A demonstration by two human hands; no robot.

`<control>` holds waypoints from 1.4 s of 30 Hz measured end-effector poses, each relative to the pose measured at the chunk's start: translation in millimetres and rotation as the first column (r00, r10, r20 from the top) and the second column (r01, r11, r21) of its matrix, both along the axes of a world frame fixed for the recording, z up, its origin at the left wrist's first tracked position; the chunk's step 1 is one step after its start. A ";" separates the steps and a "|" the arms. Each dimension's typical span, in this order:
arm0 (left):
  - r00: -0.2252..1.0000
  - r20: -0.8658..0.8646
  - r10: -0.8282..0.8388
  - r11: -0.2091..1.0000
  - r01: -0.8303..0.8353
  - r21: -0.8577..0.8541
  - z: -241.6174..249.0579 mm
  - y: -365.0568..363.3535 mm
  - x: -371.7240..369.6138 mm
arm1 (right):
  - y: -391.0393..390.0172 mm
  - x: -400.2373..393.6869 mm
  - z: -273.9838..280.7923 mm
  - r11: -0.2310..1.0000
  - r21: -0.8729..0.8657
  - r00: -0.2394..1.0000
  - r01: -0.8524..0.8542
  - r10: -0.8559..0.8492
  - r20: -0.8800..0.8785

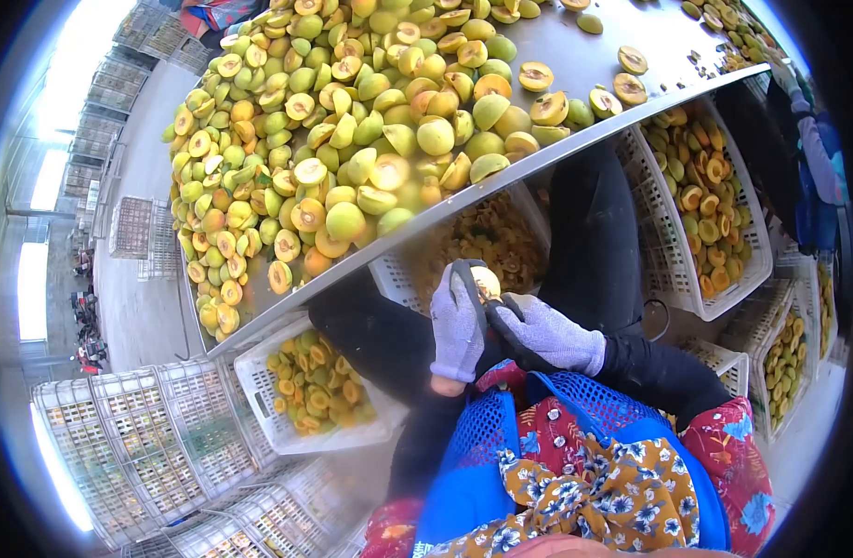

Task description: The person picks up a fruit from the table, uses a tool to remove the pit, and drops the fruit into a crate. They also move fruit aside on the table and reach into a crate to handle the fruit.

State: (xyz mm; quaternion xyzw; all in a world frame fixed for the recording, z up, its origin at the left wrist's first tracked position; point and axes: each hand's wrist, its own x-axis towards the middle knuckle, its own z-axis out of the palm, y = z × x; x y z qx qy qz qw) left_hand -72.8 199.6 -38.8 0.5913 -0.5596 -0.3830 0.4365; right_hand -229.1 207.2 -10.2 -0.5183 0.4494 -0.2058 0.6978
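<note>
The person's two hands meet low in the middle of the view, just under the edge of a big metal table (575, 37). Both hands wear pale gray gloves. The left hand (456, 325) is closed around a small yellow fruit (487, 282), which peeks out at the top of the fingers. The right hand (552, 337) is closed on a dark tool (512, 305), and the tip of the tool touches the fruit. The tool is too small to tell what kind it is.

The table is tilted in the view and holds a big pile of fruit (352, 139), green and yellow. Many are cut in half and show a brown middle. A few halves lie apart from the pile on the bare metal.

Under the table edge stand white plastic baskets with holes in the sides. One basket on the left (259, 386) holds cut fruit. One behind the hands (394, 279) holds yellow pieces. One basket on the right (756, 251) is full of orange and yellow halves.

Stacks of empty crates (147, 437) stand at the lower left. The person wears a blue apron (487, 437) over flowered clothes.

No writing or labels can be read anywhere.
</note>
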 end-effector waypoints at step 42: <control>0.895 -0.430 -0.117 0.960 0.213 0.183 10.8 -14.3 -10.7 | -11.4 -15.1 18.5 0.714 0.700 0.915 -0.033 -0.260 0.308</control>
